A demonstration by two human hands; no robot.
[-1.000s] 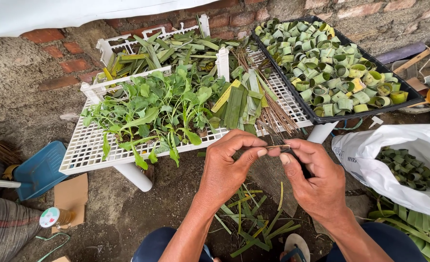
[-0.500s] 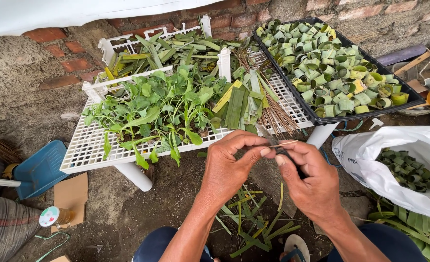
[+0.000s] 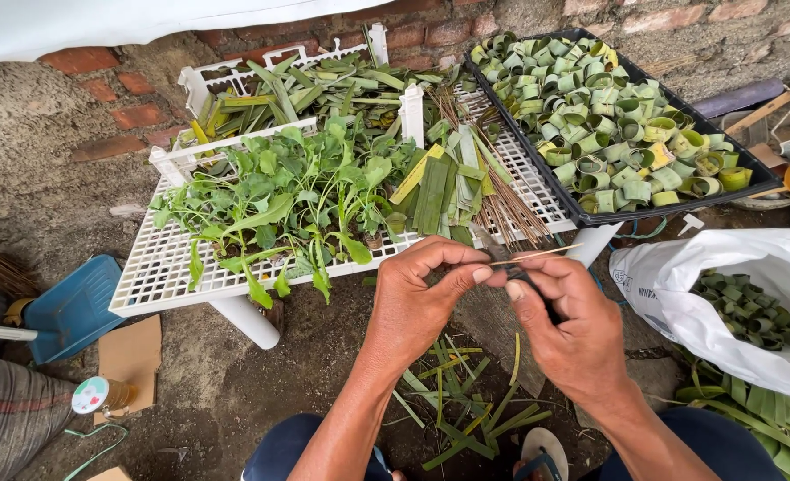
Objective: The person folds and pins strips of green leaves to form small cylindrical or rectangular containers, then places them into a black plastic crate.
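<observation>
My left hand (image 3: 417, 301) and my right hand (image 3: 573, 325) meet in front of me, fingertips touching, above the ground. Between them they pinch a thin pale stick (image 3: 537, 256) that juts out to the right; my right hand also hides a small dark piece, most of it covered by the fingers. Just beyond the hands stands a white lattice rack (image 3: 154, 276) carrying leafy green seedlings (image 3: 288, 200), cut green leaf strips (image 3: 435, 187) and a bundle of thin brown sticks (image 3: 502, 209).
A black tray (image 3: 582, 216) of several rolled leaf rings stands at the back right. A white sack (image 3: 724, 267) with more rings sits at right. Leaf scraps (image 3: 466, 410) litter the ground. A blue dustpan (image 3: 70, 307) and cardboard (image 3: 128, 356) lie at left, against a brick wall (image 3: 119, 89).
My hands have closed in on each other, fingertips now pressed together. The thin stick now sticks out to the right above my right hand.
</observation>
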